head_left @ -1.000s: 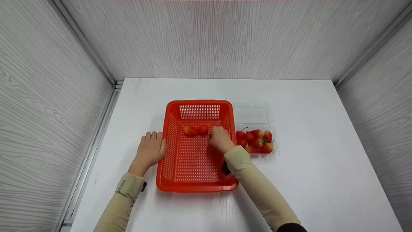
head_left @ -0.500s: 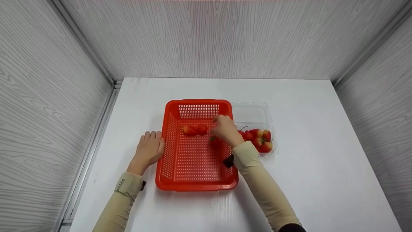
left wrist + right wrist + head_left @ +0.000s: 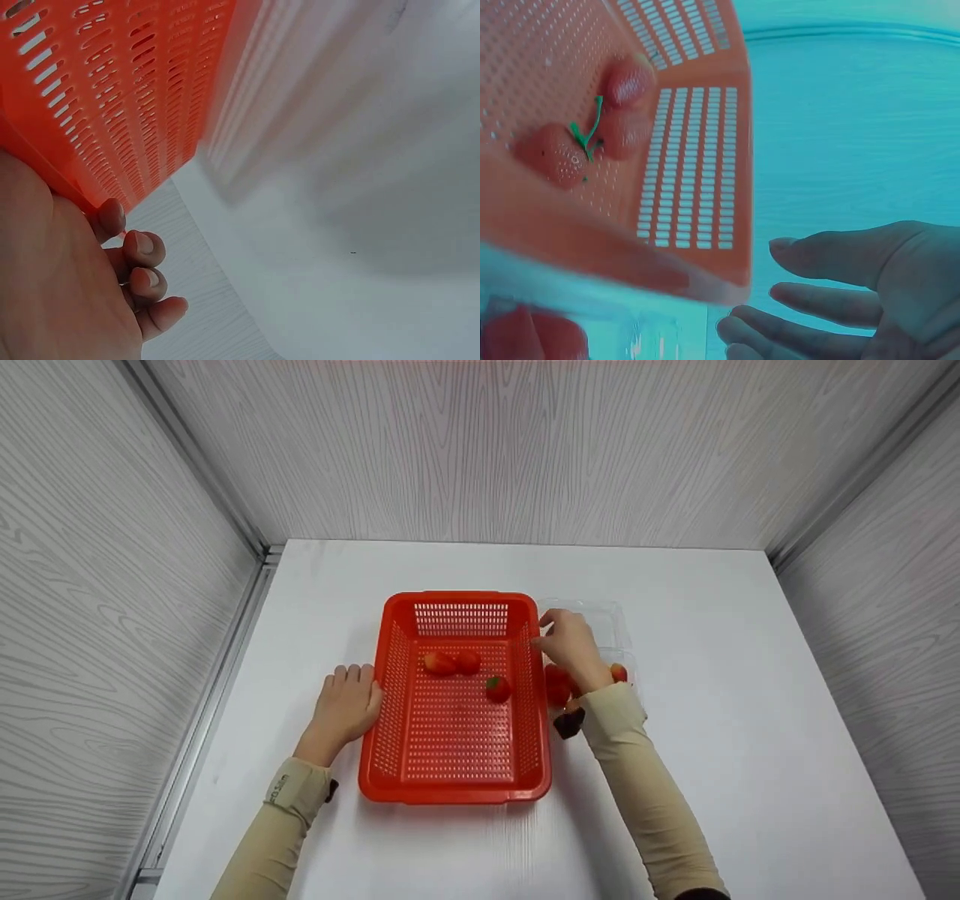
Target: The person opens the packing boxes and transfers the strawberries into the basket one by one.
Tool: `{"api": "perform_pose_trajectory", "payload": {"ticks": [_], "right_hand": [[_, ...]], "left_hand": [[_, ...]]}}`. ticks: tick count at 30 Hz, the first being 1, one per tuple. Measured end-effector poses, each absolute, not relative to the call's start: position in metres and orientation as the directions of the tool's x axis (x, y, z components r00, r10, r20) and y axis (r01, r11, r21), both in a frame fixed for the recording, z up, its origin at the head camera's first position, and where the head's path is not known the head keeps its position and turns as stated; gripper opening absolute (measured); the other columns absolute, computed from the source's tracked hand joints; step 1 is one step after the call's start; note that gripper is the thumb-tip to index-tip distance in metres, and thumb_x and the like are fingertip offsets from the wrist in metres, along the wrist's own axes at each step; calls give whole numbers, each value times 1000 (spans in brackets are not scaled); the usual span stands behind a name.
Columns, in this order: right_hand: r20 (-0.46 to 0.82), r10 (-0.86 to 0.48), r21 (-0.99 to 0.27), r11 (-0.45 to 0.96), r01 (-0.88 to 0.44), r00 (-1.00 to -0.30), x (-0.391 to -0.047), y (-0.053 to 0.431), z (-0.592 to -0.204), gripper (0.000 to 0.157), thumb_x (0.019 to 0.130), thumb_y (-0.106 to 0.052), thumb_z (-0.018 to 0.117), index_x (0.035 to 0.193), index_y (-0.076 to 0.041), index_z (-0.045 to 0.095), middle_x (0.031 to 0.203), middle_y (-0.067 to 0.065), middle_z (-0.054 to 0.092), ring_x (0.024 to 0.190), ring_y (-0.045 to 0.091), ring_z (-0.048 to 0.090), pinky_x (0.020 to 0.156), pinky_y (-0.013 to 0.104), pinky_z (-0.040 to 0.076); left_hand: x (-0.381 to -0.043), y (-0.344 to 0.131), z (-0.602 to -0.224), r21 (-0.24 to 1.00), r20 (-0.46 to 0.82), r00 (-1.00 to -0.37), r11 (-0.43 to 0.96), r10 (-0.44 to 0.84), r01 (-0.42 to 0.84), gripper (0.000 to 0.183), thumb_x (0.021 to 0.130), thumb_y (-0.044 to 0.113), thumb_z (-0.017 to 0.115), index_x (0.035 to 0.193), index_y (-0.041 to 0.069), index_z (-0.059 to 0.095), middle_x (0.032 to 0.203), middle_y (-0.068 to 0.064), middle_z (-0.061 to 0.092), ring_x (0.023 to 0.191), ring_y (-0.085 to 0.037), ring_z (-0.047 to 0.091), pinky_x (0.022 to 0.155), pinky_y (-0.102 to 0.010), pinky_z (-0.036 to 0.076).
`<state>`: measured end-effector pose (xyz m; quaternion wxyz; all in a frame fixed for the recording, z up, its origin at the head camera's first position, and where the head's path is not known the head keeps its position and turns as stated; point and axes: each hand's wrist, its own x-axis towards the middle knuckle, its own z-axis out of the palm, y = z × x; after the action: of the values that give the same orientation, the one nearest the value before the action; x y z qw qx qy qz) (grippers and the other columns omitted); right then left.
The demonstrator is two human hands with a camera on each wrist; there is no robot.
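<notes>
Three red fruits [image 3: 498, 690] lie in the red basket [image 3: 455, 796], which sits closer to the left edge of the table [image 3: 750, 697] than to its right: two side by side, the green-capped one nearer the right wall. Left hand [image 3: 346, 706] rests against the basket's left rim, fingers relaxed. Right hand [image 3: 570, 643] hovers above a clear container [image 3: 607, 619] just beside the basket, thumb and fingers parted, gripping nothing; wrist and sleeve partly hide the fruit in the container [image 3: 557, 690].
</notes>
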<state>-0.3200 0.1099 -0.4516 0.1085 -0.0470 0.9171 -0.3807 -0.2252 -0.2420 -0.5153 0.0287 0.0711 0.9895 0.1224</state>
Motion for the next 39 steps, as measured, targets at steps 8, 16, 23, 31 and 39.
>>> {"api": "perform_pose_trajectory", "payload": {"ticks": [8,16,23,31,39], "right_hand": [[-214,-106,-680,730,70,-971,-323,145,-464,30,87,-3,66,116,6,62,104,24,65,87,34,65,78,44,55],[-142,-223,-734,677,-48,-964,-326,165,-514,37,83,10,53,117,4,65,113,23,64,100,35,61,88,48,51],[60,-373,-742,603,-292,-926,-318,170,-550,37,81,18,52,109,3,70,108,20,68,105,36,61,94,50,47],[1,-441,-654,678,-334,-898,-311,168,-566,45,77,16,55,115,-3,70,115,14,66,110,33,60,97,49,45],[-44,-427,-589,742,-322,-903,-309,168,-576,42,85,4,65,126,-7,66,115,13,67,108,32,59,96,51,43]], "left_hand": [[-227,-244,-517,238,-24,-987,960,160,150,24,101,23,36,101,1,47,89,-15,45,84,-33,40,76,-47,34],[-228,-242,-516,261,-37,-989,957,144,129,25,101,23,36,103,2,47,90,-14,45,86,-32,40,77,-46,34],[-226,-242,-517,235,-17,-987,960,159,151,25,101,22,35,100,1,47,87,-15,46,82,-32,40,75,-47,34],[-223,-243,-518,245,-6,-987,957,159,153,24,101,22,35,99,1,47,87,-15,46,82,-33,40,75,-47,34],[-226,-243,-519,239,-18,-987,959,159,150,25,101,23,36,102,1,47,88,-14,45,84,-32,39,77,-46,34]]}}
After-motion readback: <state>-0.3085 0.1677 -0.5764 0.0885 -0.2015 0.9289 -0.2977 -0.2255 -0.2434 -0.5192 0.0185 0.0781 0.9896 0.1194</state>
